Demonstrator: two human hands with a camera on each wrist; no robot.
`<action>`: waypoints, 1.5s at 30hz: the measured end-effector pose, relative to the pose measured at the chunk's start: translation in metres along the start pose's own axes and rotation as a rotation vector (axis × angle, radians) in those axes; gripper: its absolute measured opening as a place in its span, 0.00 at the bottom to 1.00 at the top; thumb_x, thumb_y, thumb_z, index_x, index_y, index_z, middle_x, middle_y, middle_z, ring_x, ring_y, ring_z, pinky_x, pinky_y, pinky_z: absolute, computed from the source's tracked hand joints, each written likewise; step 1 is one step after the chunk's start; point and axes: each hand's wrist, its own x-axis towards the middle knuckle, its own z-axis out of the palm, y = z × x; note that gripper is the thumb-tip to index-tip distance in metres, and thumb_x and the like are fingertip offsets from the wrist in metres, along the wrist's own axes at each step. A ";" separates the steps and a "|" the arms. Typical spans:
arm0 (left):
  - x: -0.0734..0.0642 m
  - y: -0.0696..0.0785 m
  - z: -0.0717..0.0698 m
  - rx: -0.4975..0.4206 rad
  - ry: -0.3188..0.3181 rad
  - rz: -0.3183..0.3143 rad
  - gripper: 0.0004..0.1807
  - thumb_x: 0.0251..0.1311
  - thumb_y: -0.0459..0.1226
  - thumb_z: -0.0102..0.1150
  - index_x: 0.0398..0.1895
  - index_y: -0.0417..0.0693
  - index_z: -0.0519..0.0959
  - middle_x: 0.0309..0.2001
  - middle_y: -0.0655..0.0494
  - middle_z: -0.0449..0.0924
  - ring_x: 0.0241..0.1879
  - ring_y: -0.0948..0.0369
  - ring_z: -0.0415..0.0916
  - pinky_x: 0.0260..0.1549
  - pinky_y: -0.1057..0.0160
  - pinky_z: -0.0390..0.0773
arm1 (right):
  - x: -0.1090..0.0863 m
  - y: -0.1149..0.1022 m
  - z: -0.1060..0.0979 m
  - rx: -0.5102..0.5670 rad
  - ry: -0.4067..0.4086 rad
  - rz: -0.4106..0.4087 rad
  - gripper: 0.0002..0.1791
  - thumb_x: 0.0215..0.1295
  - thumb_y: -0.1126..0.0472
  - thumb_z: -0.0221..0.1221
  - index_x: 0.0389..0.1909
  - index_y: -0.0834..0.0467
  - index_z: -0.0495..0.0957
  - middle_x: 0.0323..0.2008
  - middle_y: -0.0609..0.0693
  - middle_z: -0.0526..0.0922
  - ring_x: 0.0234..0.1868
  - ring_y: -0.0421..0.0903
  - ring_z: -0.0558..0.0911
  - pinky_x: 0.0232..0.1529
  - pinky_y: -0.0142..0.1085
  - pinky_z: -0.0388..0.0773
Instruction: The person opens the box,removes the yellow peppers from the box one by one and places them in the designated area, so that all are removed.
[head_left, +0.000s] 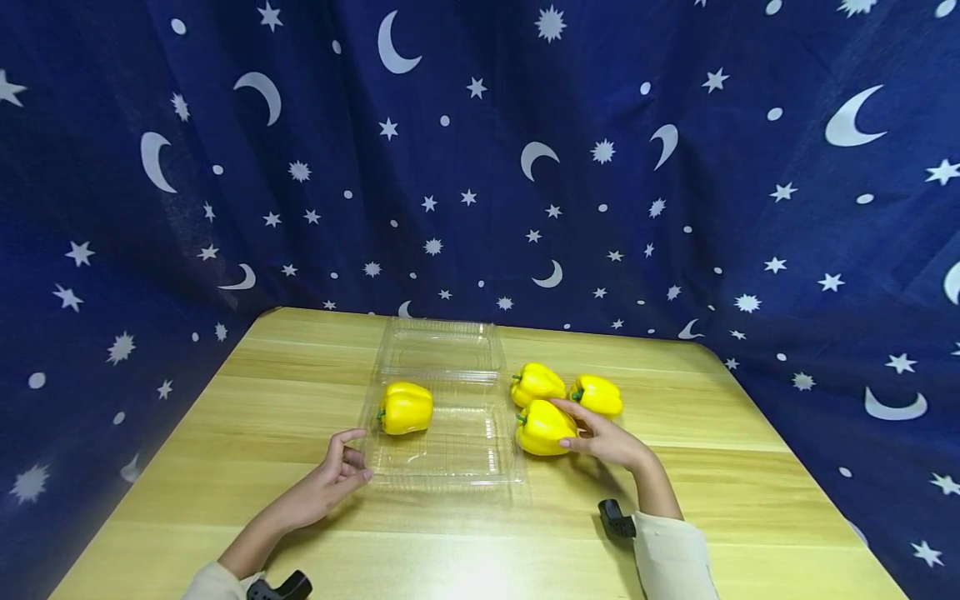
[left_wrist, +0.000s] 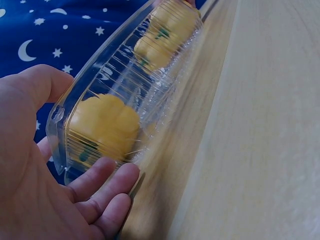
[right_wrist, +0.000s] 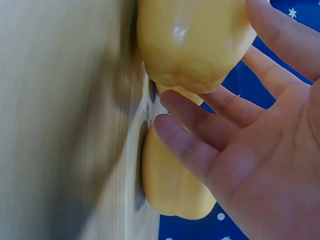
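A clear plastic container (head_left: 450,460), its hinged lid (head_left: 442,350) folded back flat, lies on the table. Inside its left part is a yellow bell pepper (head_left: 406,408) with a green stem. My left hand (head_left: 330,483) holds the container's near left edge; in the left wrist view the thumb reaches over the rim and several fingers lie along the outer wall. To the right of the container, my right hand (head_left: 607,437) grips another yellow bell pepper (head_left: 543,427), thumb on the near side and a finger on top. The other fingers lie beside it.
Two more yellow bell peppers, one at the back (head_left: 537,383) and one at the right (head_left: 597,395), sit close behind the gripped one. The wooden table (head_left: 300,375) meets a blue curtain (head_left: 465,167) with moons and stars.
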 end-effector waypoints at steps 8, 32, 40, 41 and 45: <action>0.000 0.001 -0.001 0.000 0.001 -0.018 0.32 0.67 0.42 0.44 0.65 0.45 0.40 0.52 0.38 0.56 0.43 0.54 0.62 0.39 0.67 0.68 | -0.003 0.001 -0.001 -0.019 0.005 0.008 0.36 0.63 0.58 0.56 0.68 0.61 0.51 0.68 0.65 0.50 0.66 0.67 0.52 0.61 0.60 0.53; -0.002 -0.002 0.001 -0.001 0.017 -0.002 0.32 0.68 0.42 0.43 0.66 0.43 0.40 0.51 0.38 0.57 0.44 0.54 0.65 0.42 0.62 0.69 | -0.009 -0.026 -0.003 -0.079 0.063 0.051 0.35 0.62 0.56 0.56 0.67 0.60 0.55 0.67 0.63 0.55 0.65 0.68 0.56 0.59 0.60 0.58; 0.000 -0.003 0.001 -0.015 0.009 -0.006 0.32 0.67 0.42 0.43 0.65 0.44 0.40 0.51 0.38 0.57 0.45 0.54 0.65 0.43 0.59 0.68 | 0.014 -0.056 -0.001 -0.169 0.114 0.020 0.40 0.60 0.53 0.58 0.69 0.55 0.51 0.69 0.60 0.52 0.67 0.64 0.54 0.60 0.60 0.55; 0.000 -0.003 0.001 -0.013 0.011 0.000 0.32 0.67 0.42 0.44 0.65 0.44 0.40 0.51 0.38 0.58 0.44 0.54 0.65 0.42 0.60 0.68 | 0.020 -0.062 0.000 -0.176 0.109 0.009 0.40 0.60 0.54 0.59 0.70 0.54 0.50 0.69 0.60 0.51 0.67 0.64 0.53 0.61 0.61 0.54; 0.000 -0.005 0.001 0.001 0.024 0.032 0.32 0.67 0.41 0.45 0.65 0.43 0.41 0.50 0.38 0.59 0.42 0.56 0.65 0.40 0.63 0.68 | 0.046 -0.086 0.007 -0.209 0.063 -0.026 0.42 0.59 0.54 0.60 0.71 0.50 0.48 0.70 0.58 0.49 0.69 0.61 0.50 0.63 0.60 0.51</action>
